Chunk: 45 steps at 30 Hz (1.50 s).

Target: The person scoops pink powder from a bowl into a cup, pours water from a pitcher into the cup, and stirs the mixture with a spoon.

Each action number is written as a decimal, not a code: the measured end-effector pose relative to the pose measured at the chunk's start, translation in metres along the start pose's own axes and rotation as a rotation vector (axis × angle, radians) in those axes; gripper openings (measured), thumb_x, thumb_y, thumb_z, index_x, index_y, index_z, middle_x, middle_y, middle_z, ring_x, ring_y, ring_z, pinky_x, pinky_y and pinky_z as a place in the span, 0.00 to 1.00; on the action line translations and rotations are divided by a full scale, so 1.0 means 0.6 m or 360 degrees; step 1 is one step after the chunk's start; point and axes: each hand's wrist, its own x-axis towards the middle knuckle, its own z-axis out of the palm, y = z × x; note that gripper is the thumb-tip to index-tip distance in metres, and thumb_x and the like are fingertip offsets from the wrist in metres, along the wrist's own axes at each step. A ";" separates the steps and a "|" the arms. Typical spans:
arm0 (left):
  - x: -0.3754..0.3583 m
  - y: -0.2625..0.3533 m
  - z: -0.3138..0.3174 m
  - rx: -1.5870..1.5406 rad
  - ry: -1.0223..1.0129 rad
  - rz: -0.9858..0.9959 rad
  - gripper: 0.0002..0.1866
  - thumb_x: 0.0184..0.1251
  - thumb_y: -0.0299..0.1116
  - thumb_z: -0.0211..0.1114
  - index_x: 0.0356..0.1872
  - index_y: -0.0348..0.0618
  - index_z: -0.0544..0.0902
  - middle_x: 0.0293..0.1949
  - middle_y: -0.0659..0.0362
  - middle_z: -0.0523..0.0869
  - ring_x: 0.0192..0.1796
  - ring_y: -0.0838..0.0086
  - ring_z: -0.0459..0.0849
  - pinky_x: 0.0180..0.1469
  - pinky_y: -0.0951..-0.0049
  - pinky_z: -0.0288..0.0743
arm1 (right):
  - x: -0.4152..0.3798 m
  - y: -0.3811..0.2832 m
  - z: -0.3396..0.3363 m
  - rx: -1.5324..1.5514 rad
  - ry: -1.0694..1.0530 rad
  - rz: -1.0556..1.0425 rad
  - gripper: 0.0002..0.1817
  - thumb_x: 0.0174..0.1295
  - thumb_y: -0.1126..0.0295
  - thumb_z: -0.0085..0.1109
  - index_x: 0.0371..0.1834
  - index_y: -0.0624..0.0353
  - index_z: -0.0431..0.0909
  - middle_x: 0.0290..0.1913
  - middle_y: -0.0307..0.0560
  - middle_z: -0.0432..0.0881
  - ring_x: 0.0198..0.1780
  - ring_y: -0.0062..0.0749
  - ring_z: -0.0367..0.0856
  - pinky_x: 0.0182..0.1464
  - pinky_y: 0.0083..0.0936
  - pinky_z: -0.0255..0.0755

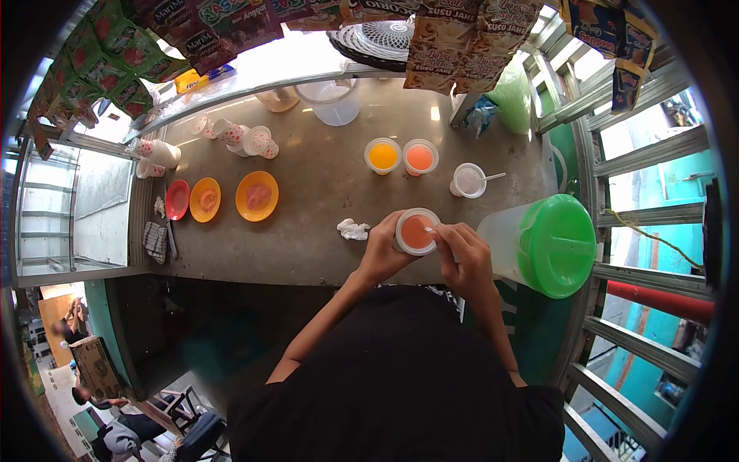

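My left hand [385, 248] is wrapped round the side of a plastic cup [416, 231] filled with a pinkish-orange drink, close to the counter's front edge. Over the cup's right rim, the fingers of my right hand [465, 258] pinch a small white thing [429, 229]; its kind is too small to tell. A crumpled white tissue [352, 229] lies left of my left hand. Farther back stand a cup of yellow drink [382, 156] and a cup of orange drink [419, 159], side by side. Right of them, a cup [468, 180] of pale contents has a white spoon [494, 177] in it.
A large container with a green lid [564, 246] stands right of my right hand. Plates [257, 195] and patterned paper cups [229, 131] are on the left. A clear bucket [331, 100] stands at the back. Sachet strips [462, 46] hang above. People are at lower left.
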 end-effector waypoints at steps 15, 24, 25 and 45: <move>0.003 -0.001 -0.004 0.0031 0.0007 -0.0005 0.27 0.47 0.27 0.79 0.53 0.35 0.83 0.53 0.48 0.87 0.55 0.55 0.86 0.58 0.61 0.80 | 0.007 -0.004 0.000 0.0083 0.0130 0.0088 0.06 0.64 0.79 0.63 0.42 0.64 0.82 0.35 0.53 0.84 0.34 0.47 0.83 0.37 0.38 0.76; 0.002 -0.011 -0.004 0.0022 0.0017 0.0000 0.28 0.47 0.28 0.80 0.53 0.33 0.83 0.53 0.47 0.86 0.56 0.55 0.86 0.59 0.61 0.79 | -0.004 -0.004 0.006 0.0114 0.0015 0.0098 0.05 0.64 0.79 0.62 0.42 0.65 0.82 0.35 0.53 0.85 0.34 0.47 0.83 0.36 0.38 0.75; 0.002 -0.010 -0.005 0.0022 0.0017 -0.0001 0.28 0.47 0.28 0.80 0.53 0.33 0.83 0.53 0.47 0.86 0.56 0.55 0.86 0.59 0.61 0.79 | -0.004 -0.006 0.007 0.0127 0.0025 0.0083 0.05 0.64 0.79 0.63 0.42 0.65 0.81 0.35 0.53 0.85 0.34 0.46 0.83 0.36 0.38 0.76; 0.002 -0.006 -0.006 0.0006 0.0042 -0.0013 0.28 0.47 0.28 0.81 0.53 0.35 0.83 0.52 0.48 0.87 0.55 0.56 0.87 0.58 0.62 0.80 | -0.003 -0.005 0.010 0.0144 0.0152 0.0118 0.04 0.64 0.80 0.63 0.41 0.66 0.81 0.36 0.55 0.85 0.37 0.47 0.84 0.39 0.36 0.77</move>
